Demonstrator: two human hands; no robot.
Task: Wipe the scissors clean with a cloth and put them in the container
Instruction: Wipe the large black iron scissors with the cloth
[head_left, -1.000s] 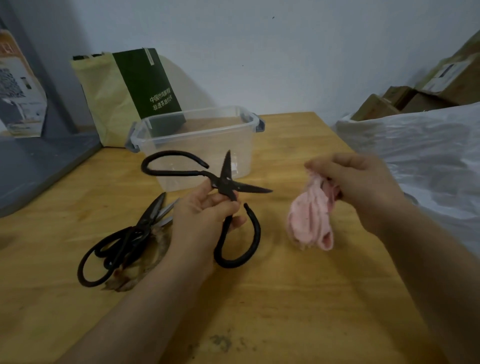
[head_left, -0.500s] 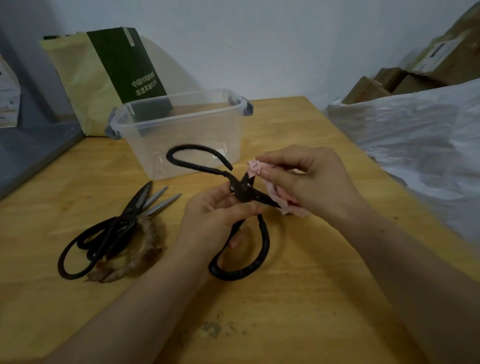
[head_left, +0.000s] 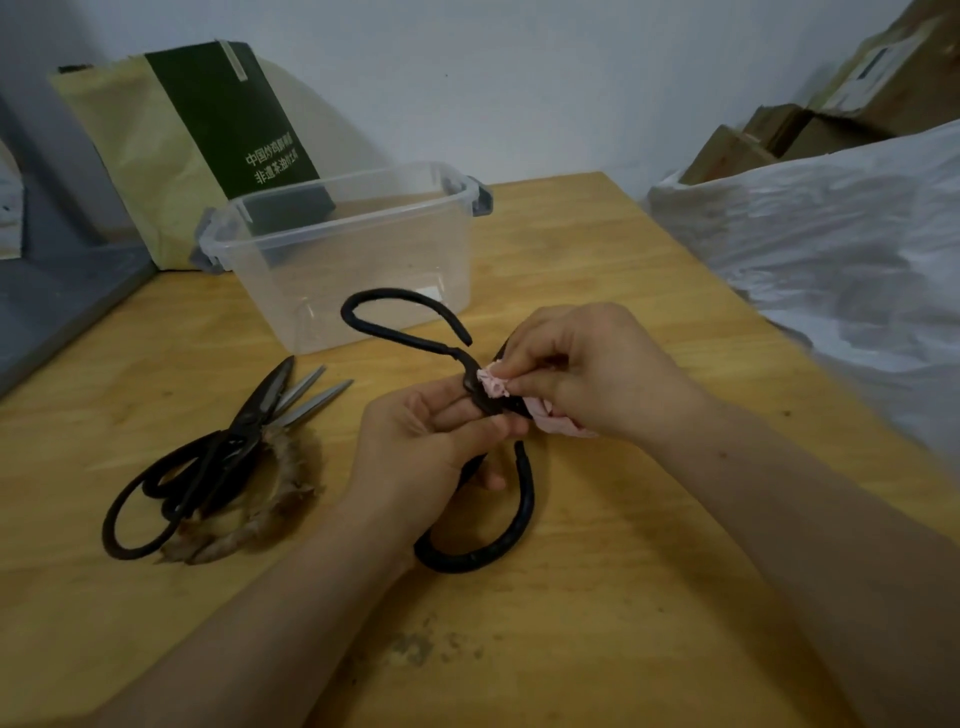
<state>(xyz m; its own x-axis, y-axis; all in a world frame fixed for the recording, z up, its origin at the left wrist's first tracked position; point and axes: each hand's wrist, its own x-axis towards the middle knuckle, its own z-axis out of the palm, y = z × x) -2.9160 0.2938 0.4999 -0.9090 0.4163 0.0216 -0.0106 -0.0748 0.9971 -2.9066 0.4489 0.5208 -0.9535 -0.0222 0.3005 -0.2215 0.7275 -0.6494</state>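
My left hand (head_left: 431, 452) grips a pair of large black scissors (head_left: 498, 540) near the pivot, with the handle loops spread wide above the wooden table (head_left: 597, 597). My right hand (head_left: 587, 369) pinches a pink cloth (head_left: 493, 385) against the blades at the pivot; the blades are hidden under the cloth and fingers. A clear plastic container (head_left: 353, 249) with grey latches stands just behind, and nothing shows inside it.
Two more pairs of scissors (head_left: 208, 457) lie at the left on a ring of frayed rope (head_left: 244, 519). A green and tan paper bag (head_left: 182, 140) leans on the wall. White plastic sheeting (head_left: 841, 244) and cardboard boxes (head_left: 810, 119) fill the right side.
My right hand has brought the pink cloth from the right side over to the scissors and now presses it on the blades. The left hand keeps hold of the scissors.
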